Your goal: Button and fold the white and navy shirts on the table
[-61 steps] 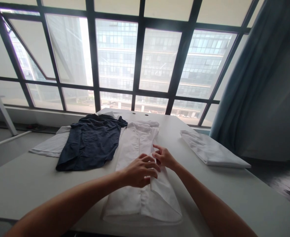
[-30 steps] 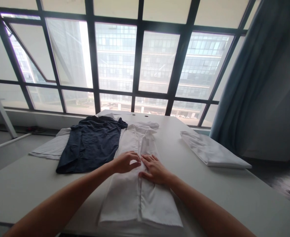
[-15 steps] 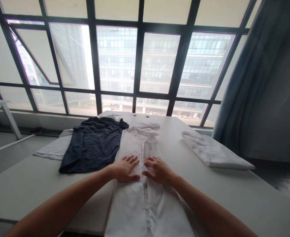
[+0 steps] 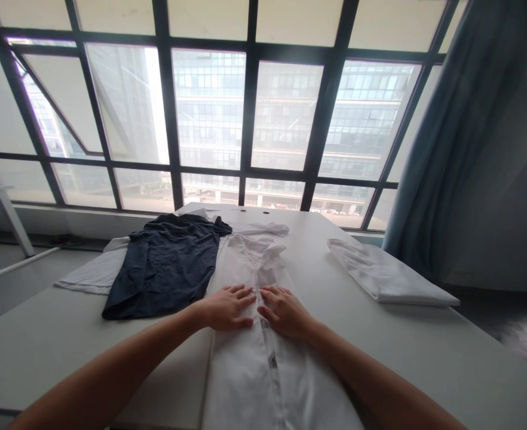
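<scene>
A white button shirt [image 4: 263, 370] lies lengthwise on the pale table [image 4: 425, 352], collar toward the window. My left hand [image 4: 225, 307] rests flat on the cloth left of the button placket, fingers spread. My right hand [image 4: 285, 312] lies flat just right of the placket, fingers stretched toward the left hand. Neither hand holds anything; both press on the shirt's middle.
A dark navy shirt [image 4: 165, 263] lies spread to the left, over a white garment [image 4: 93, 272]. A folded white garment [image 4: 384, 272] sits at the right. A large window stands behind the table, with a blue curtain [image 4: 460, 149] at right.
The folded sides of the white shirt have been laid together and flattened. My hands moved from pinching the cloth to lying flat side by side on it.
</scene>
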Demonstrator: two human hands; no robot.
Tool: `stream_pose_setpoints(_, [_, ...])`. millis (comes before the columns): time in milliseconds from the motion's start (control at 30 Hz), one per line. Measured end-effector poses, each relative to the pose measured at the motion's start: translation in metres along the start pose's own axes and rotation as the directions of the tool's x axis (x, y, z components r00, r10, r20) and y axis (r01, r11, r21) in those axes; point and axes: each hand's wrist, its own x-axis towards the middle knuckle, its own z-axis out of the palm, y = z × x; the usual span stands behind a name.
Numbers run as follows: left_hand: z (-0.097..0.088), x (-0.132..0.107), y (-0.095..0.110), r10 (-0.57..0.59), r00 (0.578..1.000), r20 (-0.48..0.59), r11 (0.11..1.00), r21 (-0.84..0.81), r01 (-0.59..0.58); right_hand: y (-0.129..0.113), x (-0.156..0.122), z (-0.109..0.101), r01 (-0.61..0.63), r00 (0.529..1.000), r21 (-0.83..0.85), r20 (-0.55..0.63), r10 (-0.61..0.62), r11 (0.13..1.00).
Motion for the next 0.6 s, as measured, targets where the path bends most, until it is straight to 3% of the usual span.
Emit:
stream_pose_setpoints(100, [-0.024, 0.009, 0.002, 0.044, 0.999, -0.004, 0.998, -0.050, -0.044, -0.009, -0.001, -0.005, 0.030, 1.000, -0.011, 0.007, -0.030, 0.999])
stream_pose_setpoints(167, [-0.037, 0.026, -0.002, -0.064, 0.998, -0.026, 0.995, -0.075, 0.062, -0.016, -0.001, -0.008, 0.045, 0.999, -0.050, 0.029, -0.044, 0.998])
stream_pose_setpoints(267, [-0.048, 0.066, -0.009, -0.231, 0.954, -0.192, 0.973, -0.034, 0.229, -0.022, 0.000, -0.010, 0.025, 0.997, -0.093, 0.070, -0.018, 0.995])
stream_pose_setpoints(333, [-0.049, 0.100, -0.012, -0.246, 0.916, -0.316, 0.964, 0.019, 0.266, -0.022, 0.000, -0.010, 0.003, 0.996, -0.092, 0.087, 0.005, 0.996])
stream_pose_setpoints(400, [-0.048, 0.136, -0.015, -0.241, 0.897, -0.370, 0.953, 0.086, 0.291, -0.021, 0.000, -0.010, -0.009, 0.995, -0.077, 0.094, 0.016, 0.997])
stream_pose_setpoints(600, [-0.037, 0.230, -0.028, -0.417, 0.862, -0.286, 0.886, 0.084, 0.457, -0.020, -0.002, -0.014, -0.021, 0.997, -0.034, 0.076, 0.024, 0.999])
